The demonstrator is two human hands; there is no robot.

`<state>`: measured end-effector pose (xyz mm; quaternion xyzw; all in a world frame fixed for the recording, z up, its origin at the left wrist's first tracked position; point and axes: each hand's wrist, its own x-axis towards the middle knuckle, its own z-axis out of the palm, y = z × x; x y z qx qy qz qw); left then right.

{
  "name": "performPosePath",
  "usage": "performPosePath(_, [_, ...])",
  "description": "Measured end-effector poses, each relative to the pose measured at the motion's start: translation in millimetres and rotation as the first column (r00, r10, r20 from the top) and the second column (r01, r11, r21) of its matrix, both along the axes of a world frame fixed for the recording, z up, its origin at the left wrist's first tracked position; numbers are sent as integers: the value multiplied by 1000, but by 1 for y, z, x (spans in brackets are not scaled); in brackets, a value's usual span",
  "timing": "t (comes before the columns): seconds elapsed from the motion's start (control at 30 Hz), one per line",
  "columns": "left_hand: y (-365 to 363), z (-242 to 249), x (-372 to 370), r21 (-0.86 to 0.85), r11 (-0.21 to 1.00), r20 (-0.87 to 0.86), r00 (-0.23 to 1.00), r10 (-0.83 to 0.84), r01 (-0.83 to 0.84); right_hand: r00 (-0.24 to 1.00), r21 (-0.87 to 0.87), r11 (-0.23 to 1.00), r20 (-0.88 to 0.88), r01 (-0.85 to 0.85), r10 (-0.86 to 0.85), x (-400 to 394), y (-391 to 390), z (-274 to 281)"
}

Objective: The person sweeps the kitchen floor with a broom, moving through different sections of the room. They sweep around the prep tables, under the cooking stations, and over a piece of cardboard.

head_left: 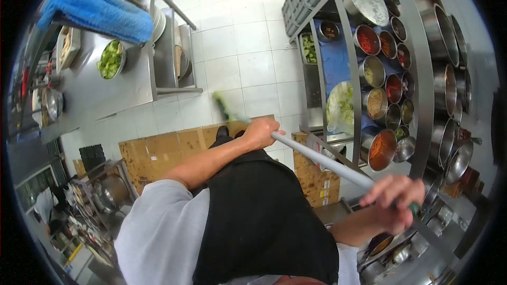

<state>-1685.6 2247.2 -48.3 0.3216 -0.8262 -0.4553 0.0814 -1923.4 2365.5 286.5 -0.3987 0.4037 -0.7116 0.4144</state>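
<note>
A long-handled broom (323,160) with a grey pole slants across in front of my body. Its green and yellowish bristle head (221,106), blurred, is low over the white tiled floor. My left hand (260,133) is wrapped round the lower part of the pole, ahead of my black apron. Near the pole's upper end, by a green tip, my right hand (393,200) has its fingers curled over the pole. That hand is slightly blurred, and its palm side is partly hidden.
Flattened cardboard (163,150) lies on the floor by my shoes. On the right, a metal rack (348,47) holds several bowls of cut ingredients. To the left stands a steel table (132,74) with a bowl of greens (111,60) and a blue towel (97,13) above. Grey crates (309,0) stand ahead.
</note>
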Motion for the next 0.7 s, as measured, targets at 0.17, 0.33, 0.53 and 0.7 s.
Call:
performPosePath(0.17, [-9, -74, 37, 0, 935, 78, 932, 353, -354, 895, 86, 925, -232, -371, 381, 58, -86, -42])
performPosePath(0.33, [-89, -106, 23, -159, 854, -98, 869, 486, -495, 801, 88, 914, -453, -396, 391, 109, -115, -31])
performPosePath(0.53, [-92, -50, 49, -48, 956, -49, 957, 286, -289, 874, -89, 970, -459, -226, 161, 106, -116, 9])
performPosePath(0.7, [-69, -44, 120, 64, 977, 1, 979, 202, -202, 895, -44, 964, -385, -263, 226, 140, -119, 5])
